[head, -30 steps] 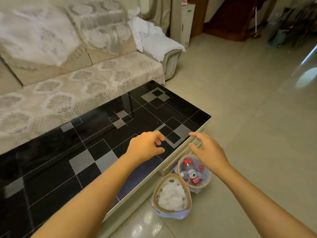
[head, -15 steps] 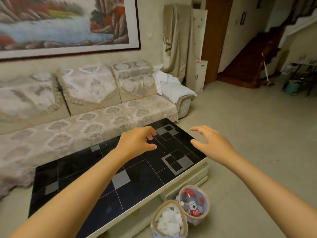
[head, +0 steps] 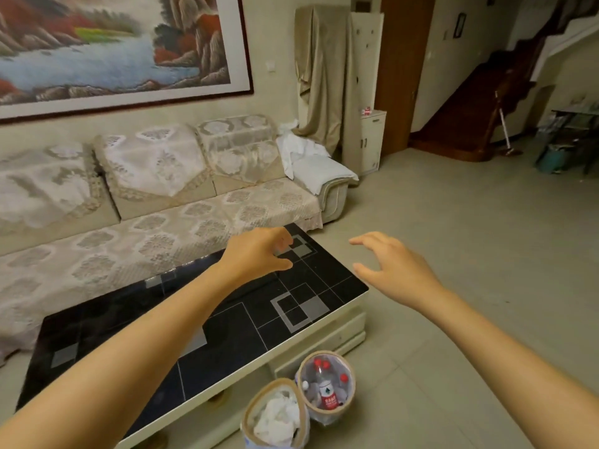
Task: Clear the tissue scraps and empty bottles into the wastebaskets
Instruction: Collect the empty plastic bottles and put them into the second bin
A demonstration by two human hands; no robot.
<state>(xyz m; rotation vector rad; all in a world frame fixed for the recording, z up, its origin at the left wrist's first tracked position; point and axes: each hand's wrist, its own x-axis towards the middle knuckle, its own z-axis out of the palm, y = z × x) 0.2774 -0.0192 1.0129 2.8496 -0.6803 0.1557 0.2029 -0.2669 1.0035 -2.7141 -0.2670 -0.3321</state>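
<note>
Head view: bottles (head: 325, 388) sit in the round basket (head: 350, 372) on the floor, red caps up, one standing nearly upright with its long axis close to vertical. Tissue (head: 275, 416) fills the second basket (head: 251, 408), touching the first on its near-left side. Both baskets lie below and behind my hands, toward my body, tucked against the table (head: 227, 351) edge.

Table top shows nothing on it that I can see, no scraps, no bottles; my left forearm hides a strip of it.

My left hand (head: 256, 254) hangs over the far end of the table, fingers loosely curled, thumb out, pinching nothing. My right hand (head: 389, 267) is off the table's far corner over bare floor, fingers spread and slightly bent, holding nothing.

Key relation: baskets are closer to my right arm than my left; bottle basket lies almost under my right forearm, tissue basket between the two arms. Any further reach would go down and back, not forward.

Judgement: clearing looks done, or nearly; nothing left within reach ahead of either hand. Sofa (head: 162, 222) beyond the table shows only its covers.
</note>
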